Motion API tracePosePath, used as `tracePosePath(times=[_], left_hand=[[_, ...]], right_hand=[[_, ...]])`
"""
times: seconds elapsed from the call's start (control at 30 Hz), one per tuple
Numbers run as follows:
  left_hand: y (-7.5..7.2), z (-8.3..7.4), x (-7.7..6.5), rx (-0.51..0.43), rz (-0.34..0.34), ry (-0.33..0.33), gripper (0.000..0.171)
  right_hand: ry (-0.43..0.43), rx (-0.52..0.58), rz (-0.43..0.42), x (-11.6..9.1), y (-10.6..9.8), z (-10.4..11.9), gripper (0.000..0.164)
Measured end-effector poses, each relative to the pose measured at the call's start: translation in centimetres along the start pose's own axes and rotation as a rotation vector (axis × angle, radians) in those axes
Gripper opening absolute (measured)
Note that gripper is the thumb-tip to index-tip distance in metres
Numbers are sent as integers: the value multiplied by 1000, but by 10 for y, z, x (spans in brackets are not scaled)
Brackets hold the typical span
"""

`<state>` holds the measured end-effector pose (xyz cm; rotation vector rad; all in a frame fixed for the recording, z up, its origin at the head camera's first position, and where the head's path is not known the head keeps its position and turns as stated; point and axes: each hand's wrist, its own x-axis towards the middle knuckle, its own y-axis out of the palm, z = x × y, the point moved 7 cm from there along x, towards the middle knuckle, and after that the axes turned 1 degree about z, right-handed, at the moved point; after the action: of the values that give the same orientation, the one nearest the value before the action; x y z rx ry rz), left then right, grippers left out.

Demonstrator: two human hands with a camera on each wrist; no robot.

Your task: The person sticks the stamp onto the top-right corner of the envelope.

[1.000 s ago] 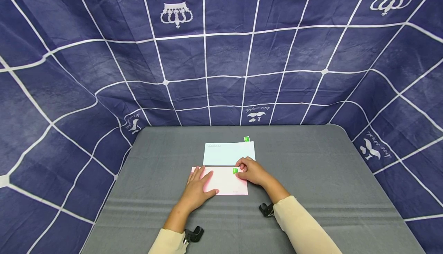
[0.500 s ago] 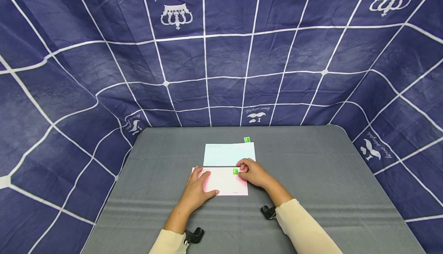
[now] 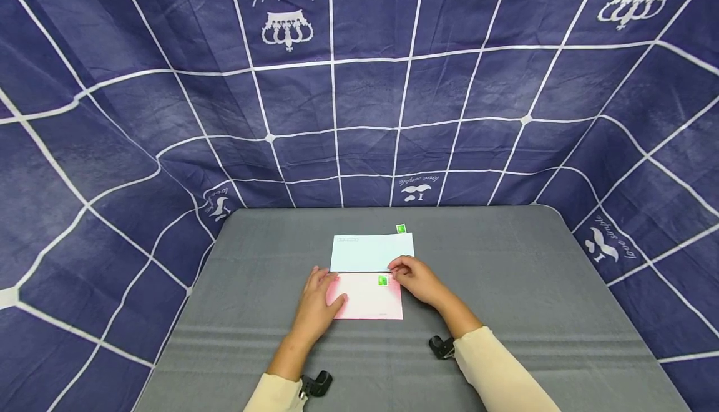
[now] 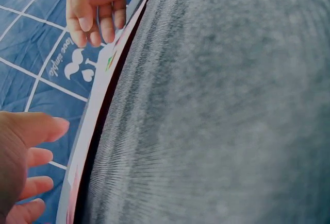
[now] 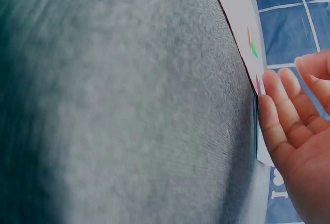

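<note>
A pink envelope point(image 3: 362, 303) lies flat on the grey table, a green stamp point(image 3: 382, 280) in its upper right corner. Behind it is a pale blue envelope point(image 3: 365, 251); a second green stamp point(image 3: 401, 228) sits at that envelope's far right corner. My left hand point(image 3: 314, 306) is at the pink envelope's left edge, covering its left end; in the left wrist view its fingers are spread and hold nothing. At the pink envelope's upper right corner is my right hand point(image 3: 415, 279). In the right wrist view its fingers are loosely extended, the thumb apart from them, nothing between.
Grey cloth covers the table point(image 3: 494, 274). A blue curtain point(image 3: 438, 87) with white grid lines rises behind and at both sides. Black wrist cameras are strapped below both hands.
My right hand has let go of the stamp on the pink envelope and moved slightly right. My left hand has shifted left from the envelope's face toward its edge.
</note>
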<state>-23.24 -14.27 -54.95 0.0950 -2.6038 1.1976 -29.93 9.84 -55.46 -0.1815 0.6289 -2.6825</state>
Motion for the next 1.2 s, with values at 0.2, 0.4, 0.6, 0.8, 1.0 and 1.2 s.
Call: tracePosePath(times=[0.2, 0.4, 0.6, 0.8, 1.0, 1.2], left_hand=[[-7, -5, 6, -39, -54, 31, 41], [-9, -6, 14, -18, -45, 36, 42], [-8, -8, 24, -17, -17, 43, 45], [-6, -8, 34, -5, 9, 23, 45], [-2, -10, 43, 16, 35, 31, 47], [4, -11, 51, 53, 98, 40, 51]], right_hand=[[-3, -28, -58, -3, -10, 4, 19], [-15, -98, -94, -5, -21, 9, 17], [-18, -130, -110, -5, -30, 11, 20], [-13, -149, -144, -3, -40, 10, 25], [-24, -169, -184, 2, -50, 6, 31], [-8, -206, -194, 7, -60, 4, 45]])
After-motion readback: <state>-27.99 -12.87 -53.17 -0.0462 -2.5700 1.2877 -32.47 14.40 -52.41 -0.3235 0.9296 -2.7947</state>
